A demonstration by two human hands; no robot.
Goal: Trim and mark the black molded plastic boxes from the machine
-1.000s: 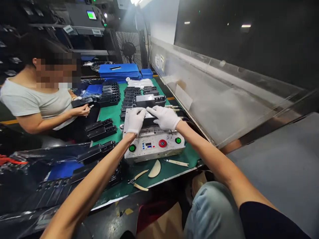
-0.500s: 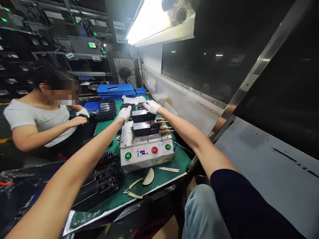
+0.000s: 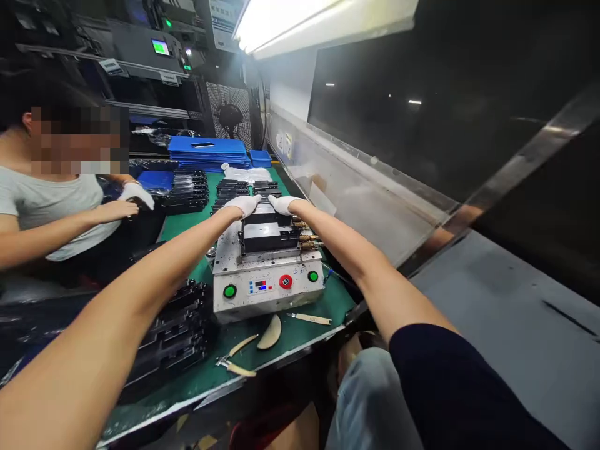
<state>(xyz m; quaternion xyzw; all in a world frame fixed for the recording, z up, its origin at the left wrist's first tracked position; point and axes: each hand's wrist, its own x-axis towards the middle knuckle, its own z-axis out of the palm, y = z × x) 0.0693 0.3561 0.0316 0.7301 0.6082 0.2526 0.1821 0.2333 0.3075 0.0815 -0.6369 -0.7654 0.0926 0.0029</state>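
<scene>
A white machine (image 3: 269, 300) with green buttons and a red button stands on the green table. On top of it lies a black rectangular part (image 3: 262, 238), with another black part (image 3: 267, 219) behind. My left hand (image 3: 244, 205), in a white glove, is at the left end of the rear part, and my right hand (image 3: 281, 204), also gloved, is at its right end. Both thumbs point inward over the part. The fingers are mostly hidden behind it, so their hold cannot be made out. Several black parts (image 3: 233, 187) lie just beyond my hands.
Pliers (image 3: 234, 362), a half-round piece (image 3: 269, 332) and a cutter (image 3: 309, 319) lie in front of the machine. Stacked black parts (image 3: 178, 337) are at the left. A person (image 3: 70, 206) works at the left. Blue sheets (image 3: 206, 150) lie at the back.
My hands have come closer together over the rear part, the left one turning inward from a raised-thumb pose. The whole view has shifted a little. The other person's gloved hand has moved.
</scene>
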